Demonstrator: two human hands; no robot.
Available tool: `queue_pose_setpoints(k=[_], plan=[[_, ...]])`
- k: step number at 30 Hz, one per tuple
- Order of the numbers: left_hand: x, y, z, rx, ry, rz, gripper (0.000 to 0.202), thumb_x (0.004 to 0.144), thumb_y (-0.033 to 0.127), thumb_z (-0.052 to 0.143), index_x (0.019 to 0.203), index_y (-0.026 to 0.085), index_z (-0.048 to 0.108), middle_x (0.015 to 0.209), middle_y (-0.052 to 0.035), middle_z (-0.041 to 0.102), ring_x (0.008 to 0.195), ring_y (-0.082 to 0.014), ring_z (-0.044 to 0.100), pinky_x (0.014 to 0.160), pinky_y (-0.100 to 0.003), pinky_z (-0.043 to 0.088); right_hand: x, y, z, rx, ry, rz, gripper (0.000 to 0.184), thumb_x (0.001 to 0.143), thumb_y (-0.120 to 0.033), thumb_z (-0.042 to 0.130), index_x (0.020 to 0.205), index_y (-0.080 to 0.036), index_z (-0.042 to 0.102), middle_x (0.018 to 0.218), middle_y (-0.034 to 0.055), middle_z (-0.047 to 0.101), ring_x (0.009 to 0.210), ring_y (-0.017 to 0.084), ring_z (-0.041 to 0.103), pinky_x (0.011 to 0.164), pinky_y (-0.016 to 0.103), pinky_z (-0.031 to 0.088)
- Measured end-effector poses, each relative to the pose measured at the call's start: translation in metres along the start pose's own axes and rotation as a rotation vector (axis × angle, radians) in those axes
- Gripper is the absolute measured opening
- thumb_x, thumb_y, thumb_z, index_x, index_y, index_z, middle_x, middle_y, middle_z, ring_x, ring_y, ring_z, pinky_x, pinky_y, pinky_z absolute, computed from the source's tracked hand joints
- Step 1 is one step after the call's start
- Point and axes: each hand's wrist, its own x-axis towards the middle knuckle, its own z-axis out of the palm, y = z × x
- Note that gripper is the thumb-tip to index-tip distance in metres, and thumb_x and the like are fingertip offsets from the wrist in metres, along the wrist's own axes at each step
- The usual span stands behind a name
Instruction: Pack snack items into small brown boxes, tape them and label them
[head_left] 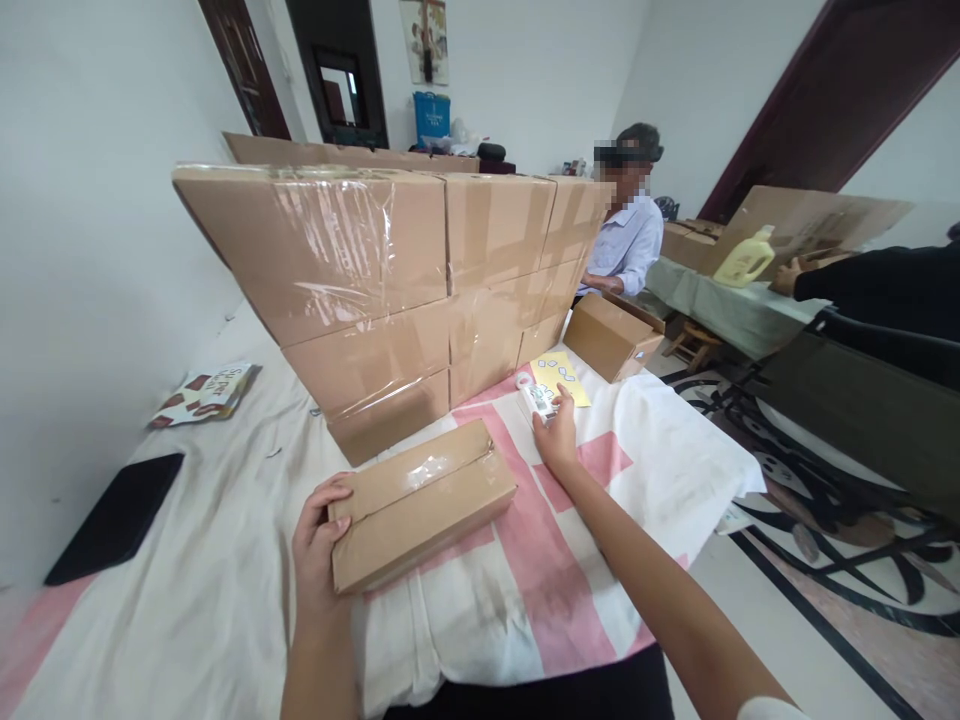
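A flat, long cardboard box (420,505) lies closed on the cloth in front of me, with shiny clear tape along its top seam. My left hand (319,525) grips its left end, fingers on top and at the side. Past the box's right end, my right hand (556,430) closes its thumb and fingers around a small white item with greenish print (538,400); its exact kind is too small to make out. A whitish ring (523,380) shows beside that item. Just beyond lies a yellow sheet (559,372) with drawn shapes, partly covered by the hand.
Taped cardboard boxes (390,260) form a wall behind the work area. An open carton (611,335) stands right of it. A black tablet-like slab (116,518) and a printed snack bag (202,395) lie left. Another person (630,230) sits beyond; a dark sleeve (877,275) shows right.
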Motion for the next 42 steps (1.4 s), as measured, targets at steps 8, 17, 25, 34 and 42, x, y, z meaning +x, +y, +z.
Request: queue_pose_setpoints(k=[8, 17, 25, 34, 42], plan=[[-0.006, 0.001, 0.001, -0.003, 0.017, -0.015, 0.021, 0.067, 0.031, 0.07, 0.085, 0.022, 0.066, 0.115, -0.0029, 0.066, 0.115, -0.0257, 0.057, 0.097, -0.036, 0.041, 0.043, -0.022, -0.004, 0.119, 0.013, 0.105, 0.028, 0.08, -0.036, 0.065, 0.098, -0.021, 0.049, 0.148, 0.0214, 0.048, 0.135, 0.033, 0.05, 0.106, 0.053, 0.046], [-0.004, 0.012, -0.012, -0.128, -0.013, 0.079, 0.029, 0.071, 0.043, 0.068, 0.091, 0.023, 0.074, 0.12, -0.0075, 0.068, 0.119, -0.0297, 0.058, 0.099, -0.043, 0.046, 0.007, -0.123, -0.109, 0.83, -0.614, 0.2, 0.034, 0.089, -0.047, 0.072, 0.085, -0.022, 0.048, 0.141, 0.0141, 0.062, 0.101, 0.028, 0.076, 0.089, 0.044, 0.057], [-0.067, 0.104, 0.031, 0.296, -0.163, 0.733, 0.026, 0.082, 0.013, 0.066, 0.102, 0.027, 0.073, 0.064, 0.0051, 0.056, 0.06, -0.0155, 0.052, 0.081, -0.041, 0.05, -0.055, -0.183, -0.157, 0.592, -0.827, -0.365, 0.009, 0.103, -0.03, 0.053, 0.095, -0.026, 0.05, 0.132, 0.0125, 0.069, 0.111, 0.023, 0.071, 0.094, 0.044, 0.055], [-0.088, 0.129, 0.063, 0.728, -0.748, 0.429, 0.014, 0.096, 0.027, 0.061, 0.085, 0.025, 0.068, 0.062, 0.0047, 0.054, 0.057, -0.0117, 0.049, 0.062, -0.028, 0.041, -0.111, -0.201, -0.153, 0.07, -0.751, -1.044, 0.016, 0.095, -0.008, 0.047, 0.094, -0.022, 0.057, 0.105, 0.0071, 0.075, 0.078, 0.019, 0.065, 0.07, 0.034, 0.049], [-0.102, 0.122, 0.046, 0.814, -0.618, 0.535, 0.011, 0.095, 0.022, 0.059, 0.086, 0.024, 0.064, 0.071, 0.0024, 0.065, 0.064, -0.0137, 0.055, 0.064, -0.029, 0.042, -0.138, -0.186, -0.14, 0.27, -0.862, -0.599, 0.008, 0.1, -0.023, 0.054, 0.104, -0.023, 0.061, 0.116, 0.0071, 0.075, 0.081, 0.017, 0.07, 0.073, 0.031, 0.054]])
